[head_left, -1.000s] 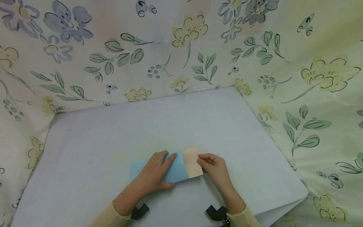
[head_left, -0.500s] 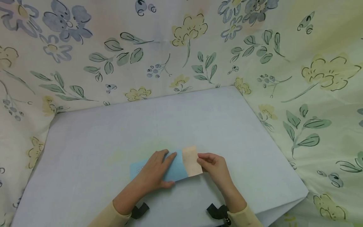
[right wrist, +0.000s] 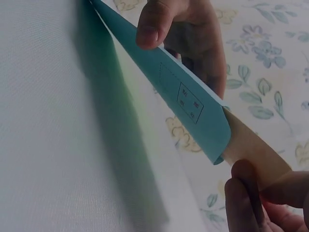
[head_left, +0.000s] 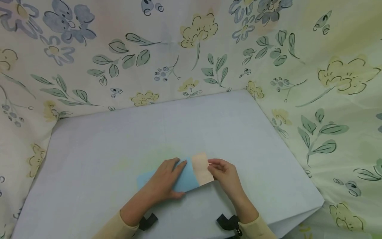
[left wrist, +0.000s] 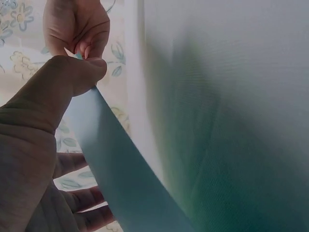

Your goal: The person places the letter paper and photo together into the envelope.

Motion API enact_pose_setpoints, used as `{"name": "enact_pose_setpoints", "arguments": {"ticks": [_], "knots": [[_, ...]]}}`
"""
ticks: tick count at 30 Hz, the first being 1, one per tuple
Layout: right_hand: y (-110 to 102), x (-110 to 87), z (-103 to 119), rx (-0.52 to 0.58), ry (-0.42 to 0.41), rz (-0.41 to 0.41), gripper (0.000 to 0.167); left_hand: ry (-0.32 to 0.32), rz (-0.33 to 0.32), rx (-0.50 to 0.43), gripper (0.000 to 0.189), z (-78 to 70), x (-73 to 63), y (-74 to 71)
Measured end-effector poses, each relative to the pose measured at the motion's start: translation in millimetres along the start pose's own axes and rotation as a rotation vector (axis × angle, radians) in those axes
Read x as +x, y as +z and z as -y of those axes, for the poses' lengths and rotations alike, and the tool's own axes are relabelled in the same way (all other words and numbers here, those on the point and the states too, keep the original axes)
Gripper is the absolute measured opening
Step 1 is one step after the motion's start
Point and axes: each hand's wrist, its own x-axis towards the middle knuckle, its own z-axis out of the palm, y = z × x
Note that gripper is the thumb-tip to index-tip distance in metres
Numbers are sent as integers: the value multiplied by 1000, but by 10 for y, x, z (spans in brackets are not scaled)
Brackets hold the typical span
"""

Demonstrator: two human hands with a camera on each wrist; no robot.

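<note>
A light blue envelope [head_left: 187, 176] is raised off the white surface, with small printed boxes on its underside in the right wrist view. My left hand [head_left: 162, 182] grips it, the thumb [left wrist: 79, 75] on one side and the fingers spread along the other. Out of the envelope's right end sticks a cream sheet of paper [head_left: 203, 169]; the rest of the sheet is hidden inside. My right hand [head_left: 226, 174] pinches the sheet's outer edge between thumb and fingers, close up in the right wrist view [right wrist: 265, 193].
A white-covered table [head_left: 119, 142] spreads under both hands. Floral cloth [head_left: 167, 59] hangs behind it and along both sides. Black wrist mounts [head_left: 228, 223] sit beneath both wrists, by the cream sleeves [head_left: 114, 227].
Both hands keep their grips on the envelope and the cream sheet. Only a very slight shift of the hands and of the camera's view shows.
</note>
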Motion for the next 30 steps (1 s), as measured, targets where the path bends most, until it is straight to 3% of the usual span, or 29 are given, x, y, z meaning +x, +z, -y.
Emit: {"name": "enact_pose_setpoints", "arguments": {"ticks": [10, 20, 30], "knots": [[-56, -1, -14, 21, 30, -21, 30, -48, 56, -35, 115, -1, -18, 2], [-72, 6, -4, 35, 63, -25, 30, -26, 27, -16, 110, 19, 6, 16], [-34, -33, -19, 0, -11, -16, 31, -47, 37, -49, 113, 37, 4, 6]]}}
